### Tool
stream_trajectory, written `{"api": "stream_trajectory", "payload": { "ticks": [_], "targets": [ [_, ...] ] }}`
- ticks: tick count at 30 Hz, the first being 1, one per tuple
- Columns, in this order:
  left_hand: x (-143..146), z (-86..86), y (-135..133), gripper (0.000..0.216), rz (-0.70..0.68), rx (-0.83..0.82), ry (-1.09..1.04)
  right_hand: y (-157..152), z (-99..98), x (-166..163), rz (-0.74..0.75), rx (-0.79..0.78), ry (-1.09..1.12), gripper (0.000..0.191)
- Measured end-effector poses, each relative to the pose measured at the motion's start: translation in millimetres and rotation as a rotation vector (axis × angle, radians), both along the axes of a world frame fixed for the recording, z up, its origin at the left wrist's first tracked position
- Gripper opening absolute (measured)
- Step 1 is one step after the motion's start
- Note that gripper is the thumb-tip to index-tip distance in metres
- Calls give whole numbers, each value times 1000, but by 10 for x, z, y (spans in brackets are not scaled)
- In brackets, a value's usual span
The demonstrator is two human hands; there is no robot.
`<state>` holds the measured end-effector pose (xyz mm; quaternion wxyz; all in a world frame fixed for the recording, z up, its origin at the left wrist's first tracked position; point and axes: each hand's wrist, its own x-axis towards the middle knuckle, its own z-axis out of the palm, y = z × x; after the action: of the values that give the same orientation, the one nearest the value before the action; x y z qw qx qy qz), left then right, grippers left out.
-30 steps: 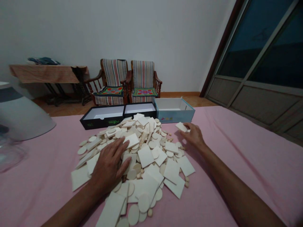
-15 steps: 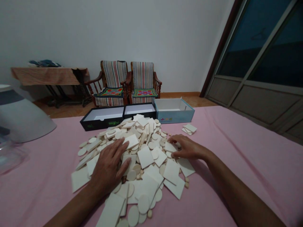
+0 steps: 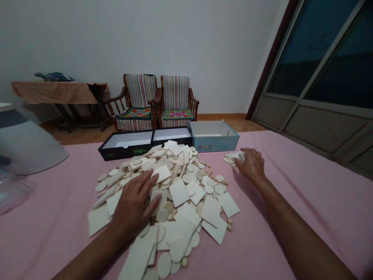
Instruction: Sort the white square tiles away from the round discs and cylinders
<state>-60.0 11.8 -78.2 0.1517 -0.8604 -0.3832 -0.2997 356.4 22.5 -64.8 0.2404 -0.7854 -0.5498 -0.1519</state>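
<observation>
A large heap of off-white flat pieces (image 3: 179, 193), squares, rounds and small bits, covers the middle of the pink cloth. My left hand (image 3: 135, 200) lies on the heap's left side, fingers stretched out and thumb apart, gripping nothing. To the right of the heap, my right hand (image 3: 252, 164) pinches a white square tile (image 3: 240, 156) between thumb and fingers. That tile is over a few stacked tiles (image 3: 229, 158), touching or just above them; I cannot tell which.
Behind the heap stand two black boxes (image 3: 108, 154) with white insides and a light blue box (image 3: 217, 144), all open-topped. A grey-white cone-shaped object (image 3: 30, 142) is at the left. Past the cloth's far edge are two wooden chairs (image 3: 175, 93).
My right hand has moved from the heap's right edge, right and away, to the separate tiles, carrying a tile. My left hand stays in place.
</observation>
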Motion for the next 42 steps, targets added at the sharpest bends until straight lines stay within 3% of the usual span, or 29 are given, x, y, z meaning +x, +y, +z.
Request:
{"api": "stream_trajectory", "payload": {
  "ticks": [4, 7, 12, 16, 20, 26, 29, 32, 35, 37, 39, 42],
  "targets": [
    [-1, 3, -3, 48, -2, -2, -6, 70, -94, -180, 305, -71, 209, 26],
    [4, 11, -4, 48, -5, -4, -9, 129, -221, -407, 508, -149, 331, 33],
    [7, 15, -8, 47, -8, -7, 1, 170, -335, -712, 569, -235, 332, 49],
    [5, 5, -11, 48, -3, -22, -12, 140, -280, -786, 680, -259, 362, 45],
    [4, 3, -14, 49, -8, -36, -23, 83, -229, -748, 816, -216, 496, 52],
    [10, 35, -19, 48, -7, -16, -14, 2, -108, -766, 1004, -201, 542, 37],
    [8, 33, -18, 48, -4, -18, -4, 31, -59, -682, 947, -127, 593, 35],
    [5, 15, -15, 47, -4, -23, -6, 73, -38, -477, 717, -86, 569, 32],
    [3, 1, -15, 47, -1, -30, -18, 39, 11, -284, 553, -248, 455, 22],
    [2, -1, -16, 47, 1, -36, -19, -35, 65, -225, 543, -426, 401, 21],
    [1, 3, -16, 48, 0, -37, -18, -118, 115, -224, 585, -562, 377, 34],
    [0, 8, -15, 48, -3, -34, -14, -178, 128, -273, 665, -609, 340, 60]
  ]
}}
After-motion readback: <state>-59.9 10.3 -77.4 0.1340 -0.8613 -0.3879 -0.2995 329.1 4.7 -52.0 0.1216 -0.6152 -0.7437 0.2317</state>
